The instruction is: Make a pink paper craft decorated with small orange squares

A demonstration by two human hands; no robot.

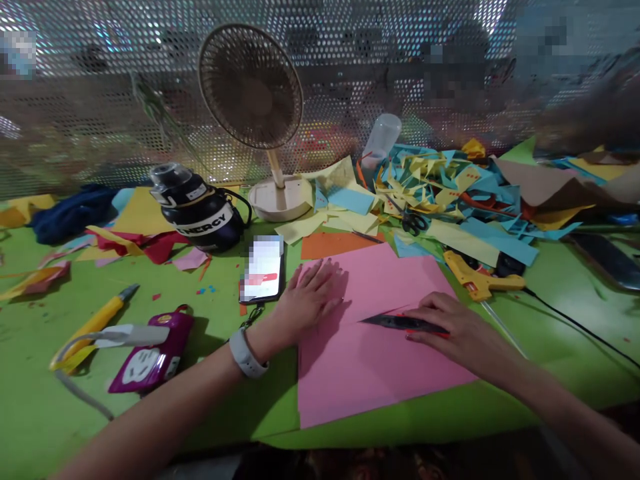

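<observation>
A stack of pink paper sheets (370, 380) lies on the green table in front of me. My left hand (313, 293) rests flat on the paper's left part, fingers spread, holding nothing. In my right hand (450, 327) is a black-and-red utility knife (395, 323), its dark pointed end directed left and touching or just over the paper. A thin slit or raised edge runs across the pink sheet beside the tip. Just beyond my left hand, a phone (263, 268) with a lit screen lies on the table.
A yellow glue gun (475, 277) with a cord lies to the right. Behind are black scissors (414, 223), a heap of paper scraps (450, 180) and a desk fan (251, 87). A black bottle (203, 220), purple power bank (153, 357) and yellow tool (95, 327) are left.
</observation>
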